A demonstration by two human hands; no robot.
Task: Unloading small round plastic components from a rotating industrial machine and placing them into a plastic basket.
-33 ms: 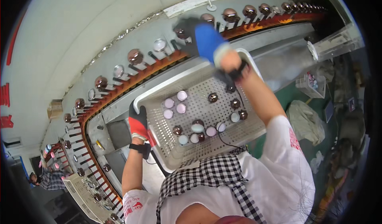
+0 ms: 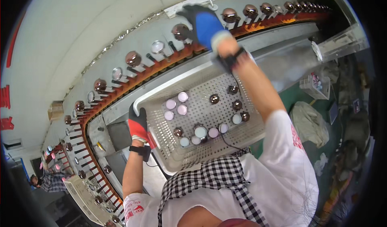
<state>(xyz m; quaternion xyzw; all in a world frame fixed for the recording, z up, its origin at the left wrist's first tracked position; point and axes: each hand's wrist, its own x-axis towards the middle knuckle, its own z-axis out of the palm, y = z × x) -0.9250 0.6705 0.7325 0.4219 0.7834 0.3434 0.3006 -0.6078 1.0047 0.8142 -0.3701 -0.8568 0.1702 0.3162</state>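
My left hand (image 2: 137, 124), in a red and black glove, is closed over the left rim of a pale perforated plastic basket (image 2: 161, 162). My right hand (image 2: 201, 25), in a blue and black glove, is stretched over the conveyor (image 2: 155, 70); its fingers look extended and apart, though slightly blurred, and it hides whatever stands beneath. Beside its fingers is a shiny brown round cap (image 2: 180, 32) on a holder. In the basket lie several brown domed caps, one (image 2: 214, 99) standing apart, and several pale pink and white ones, like this pink one (image 2: 182, 96).
The curved conveyor carries more brown and silvery round pieces (image 2: 157, 46) on upright holders. Another basket (image 2: 82, 200) stands at lower left, near a person (image 2: 52, 180) in a checked shirt. A small crate (image 2: 315, 86) and a pale sack (image 2: 308, 122) are on the green floor.
My right hand has moved up and farther over the conveyor. The pieces on the near stretch have shifted slightly left. My left hand stays on the basket rim.
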